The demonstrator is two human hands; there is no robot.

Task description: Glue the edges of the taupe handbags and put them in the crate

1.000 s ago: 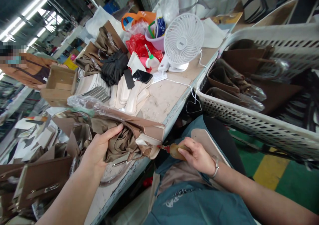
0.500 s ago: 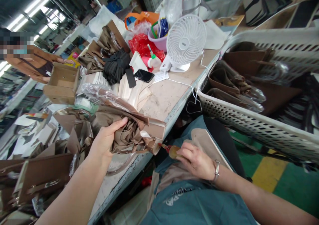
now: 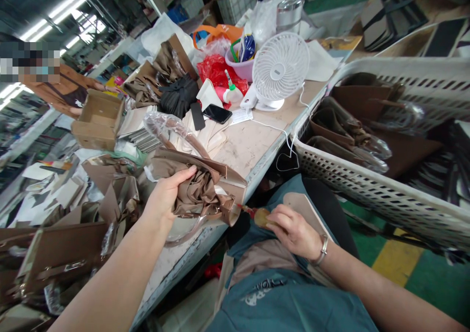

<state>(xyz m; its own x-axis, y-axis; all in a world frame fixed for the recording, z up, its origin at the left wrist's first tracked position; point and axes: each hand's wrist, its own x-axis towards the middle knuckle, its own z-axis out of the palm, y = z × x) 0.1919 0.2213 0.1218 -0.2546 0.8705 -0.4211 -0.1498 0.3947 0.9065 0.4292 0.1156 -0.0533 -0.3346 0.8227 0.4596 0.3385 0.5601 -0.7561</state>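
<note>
My left hand [image 3: 171,190] is closed on a brown handbag [image 3: 233,187], thumb on its bunched, pulled-out lining [image 3: 198,190]. The bag rests at the table's edge, and one plastic-wrapped handle [image 3: 172,131] stands up behind it. My right hand [image 3: 293,229] grips a small yellowish bottle [image 3: 262,218] with a red nozzle. That nozzle points left at the bag's near corner; whether it touches cannot be made out. A pale brown panel [image 3: 303,207] lies on my lap beside the right hand.
A white fan [image 3: 281,70], a phone [image 3: 217,113] and a glue bottle [image 3: 233,94] stand or lie on the table [image 3: 242,146]. More brown bags [image 3: 66,249] are piled at left. A white basket [image 3: 367,173] holds bags at right. A person [image 3: 62,89] stands far left.
The view has shifted slightly, so the table things appear lower and further right. The bag has tilted a little and its rear handle shows more upright. Both hands keep their holds.
</note>
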